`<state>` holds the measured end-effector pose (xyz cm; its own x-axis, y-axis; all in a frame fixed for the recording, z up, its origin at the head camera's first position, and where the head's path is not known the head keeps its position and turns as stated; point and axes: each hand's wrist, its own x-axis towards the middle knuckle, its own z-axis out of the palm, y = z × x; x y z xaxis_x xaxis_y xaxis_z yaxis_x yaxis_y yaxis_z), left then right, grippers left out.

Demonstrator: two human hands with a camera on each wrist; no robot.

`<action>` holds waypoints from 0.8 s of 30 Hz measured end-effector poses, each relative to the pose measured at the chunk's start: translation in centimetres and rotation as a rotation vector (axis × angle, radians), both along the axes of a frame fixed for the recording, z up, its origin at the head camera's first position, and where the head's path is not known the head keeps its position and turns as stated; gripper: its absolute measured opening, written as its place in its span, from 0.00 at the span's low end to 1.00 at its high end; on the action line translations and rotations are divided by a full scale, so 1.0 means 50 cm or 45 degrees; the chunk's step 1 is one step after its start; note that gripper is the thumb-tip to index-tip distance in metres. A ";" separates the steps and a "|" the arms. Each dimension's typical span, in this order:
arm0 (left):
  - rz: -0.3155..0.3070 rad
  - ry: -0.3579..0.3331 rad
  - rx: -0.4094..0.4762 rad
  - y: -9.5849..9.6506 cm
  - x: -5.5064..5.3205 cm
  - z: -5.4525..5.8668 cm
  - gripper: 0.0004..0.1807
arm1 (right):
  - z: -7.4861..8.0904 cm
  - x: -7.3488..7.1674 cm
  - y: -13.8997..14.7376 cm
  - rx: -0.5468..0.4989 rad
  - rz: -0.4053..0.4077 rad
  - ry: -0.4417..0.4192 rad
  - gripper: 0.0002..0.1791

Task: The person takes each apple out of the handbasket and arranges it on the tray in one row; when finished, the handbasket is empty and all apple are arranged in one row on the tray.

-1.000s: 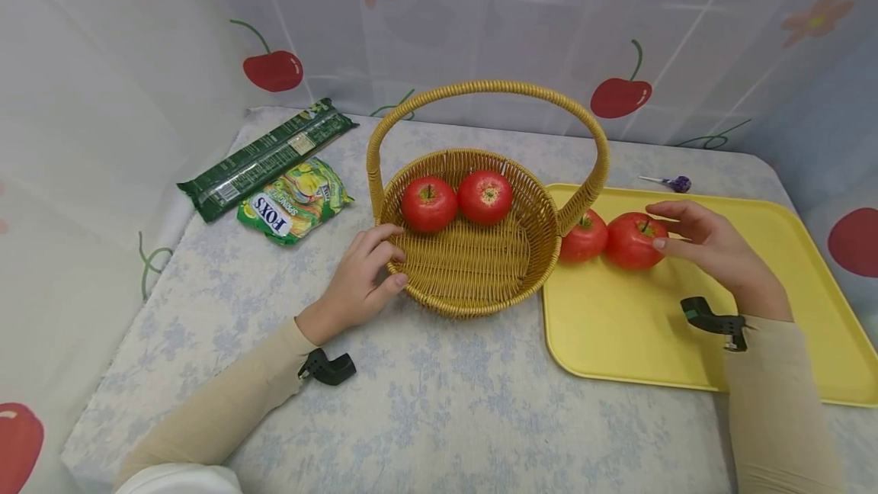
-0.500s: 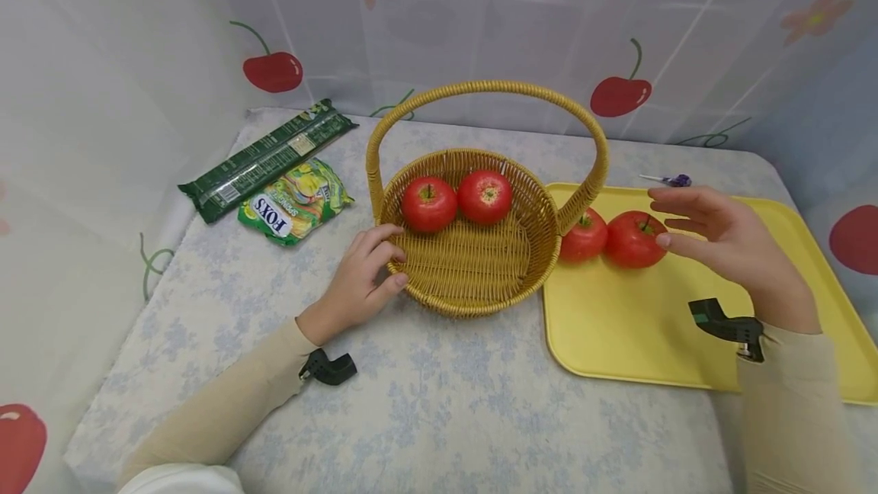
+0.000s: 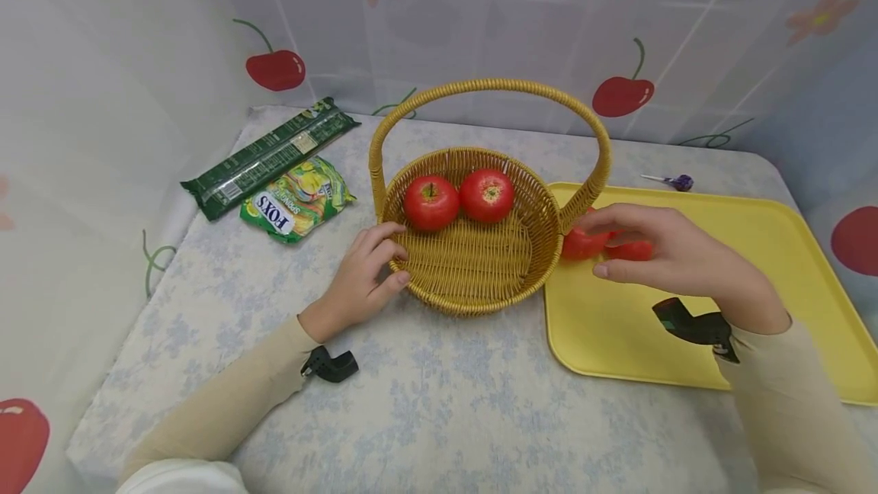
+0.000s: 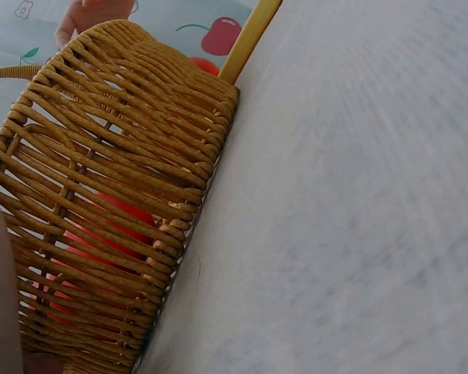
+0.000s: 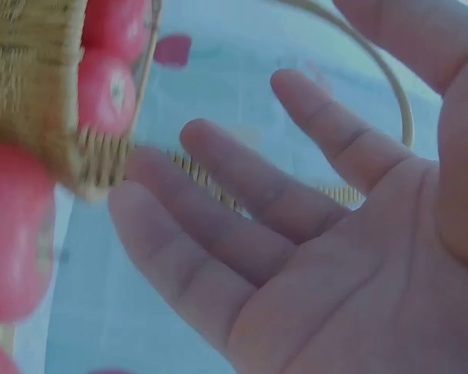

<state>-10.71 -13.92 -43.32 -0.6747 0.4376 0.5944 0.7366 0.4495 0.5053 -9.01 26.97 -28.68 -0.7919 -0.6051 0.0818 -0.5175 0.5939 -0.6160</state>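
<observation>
In the head view, a wicker basket (image 3: 473, 265) with a tall handle stands mid-table. Two red apples, one stemmed (image 3: 431, 203) and one beside it (image 3: 486, 195), lie at its back. My left hand (image 3: 357, 280) holds the basket's left rim, fingertips curled over the edge; the left wrist view shows the woven wall (image 4: 101, 179) close up. Over the yellow tray my right hand (image 3: 665, 254) hovers with fingers spread and the palm (image 5: 335, 288) bare. It partly hides two more apples, one by the basket (image 3: 579, 245) and another (image 3: 631, 251) to its right.
The yellow tray (image 3: 617, 341) takes up the table's right side. A lollipop (image 3: 679, 182) lies behind it. To the basket's left are a green Fox's candy bag (image 3: 295, 200) and a long dark green packet (image 3: 270, 158). A printed curtain (image 3: 480, 21) hangs behind.
My right hand first drew back to the right from the right-hand apple, then swung left over both tray apples toward the basket. My left hand stays at the rim.
</observation>
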 end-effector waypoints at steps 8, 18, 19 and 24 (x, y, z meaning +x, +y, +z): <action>0.007 -0.005 0.003 -0.001 0.000 0.001 0.35 | 0.023 -0.014 -0.103 0.213 0.061 -0.005 0.26; 0.004 -0.003 -0.011 0.001 0.000 0.000 0.36 | 0.003 -0.091 -0.196 0.251 0.084 -0.090 0.28; 0.004 -0.003 -0.011 0.001 0.000 0.000 0.36 | 0.003 -0.100 -0.204 0.254 0.073 -0.103 0.28; 0.003 -0.002 -0.008 0.000 0.000 0.000 0.35 | 0.005 -0.149 -0.238 0.282 -0.052 -0.190 0.31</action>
